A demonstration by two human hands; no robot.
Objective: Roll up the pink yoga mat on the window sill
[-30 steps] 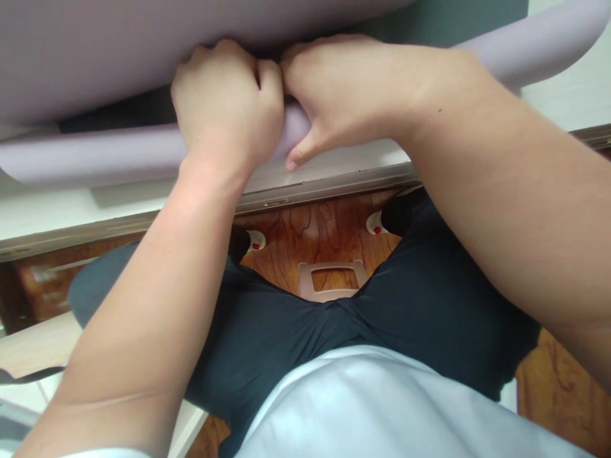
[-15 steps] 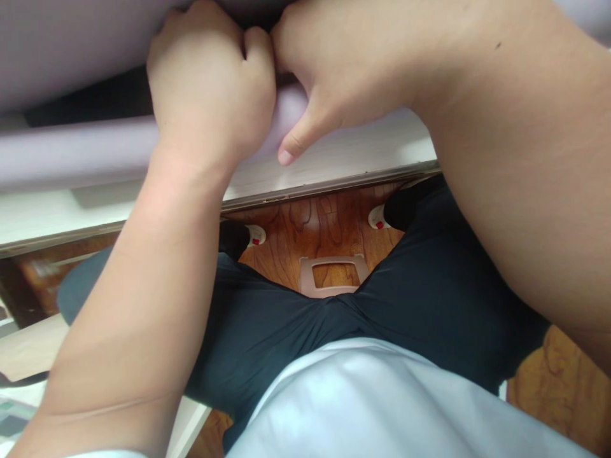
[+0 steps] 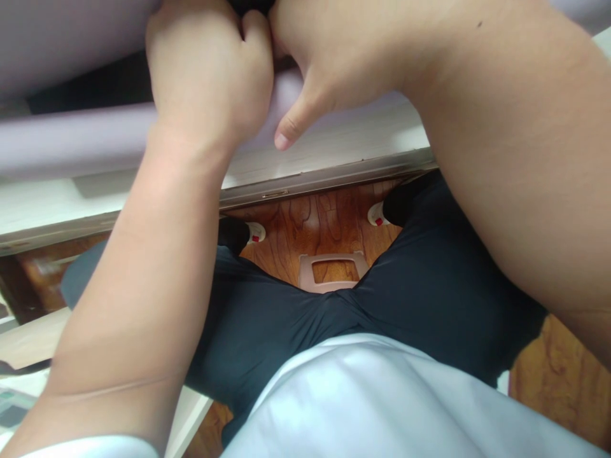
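Note:
Pale purple material (image 3: 71, 141) lies along the edge of a white tabletop, its front part rounded like a roll. Behind this roll is a dark gap (image 3: 95, 83), and more purple material (image 3: 67, 44) rises beyond it. My left hand (image 3: 210, 70) is closed in a fist at the gap; what its fingers hold is hidden under the hand. Right beside it, my right hand (image 3: 329, 57) rests over the roll with its thumb stretched out and apart. The other right fingers point into the gap and are mostly hidden. Both hands touch near the left thumb.
The white tabletop (image 3: 334, 143) ends just before my lap. Below are my dark trousers (image 3: 267, 331), a brown wooden floor (image 3: 315, 216) and a pinkish stool edge (image 3: 334, 257) between my legs. A pale panel (image 3: 33, 340) stands at the lower left.
Both hands and the purple material sit slightly higher in the view, as does the table edge. The hands' pose is nearly the same.

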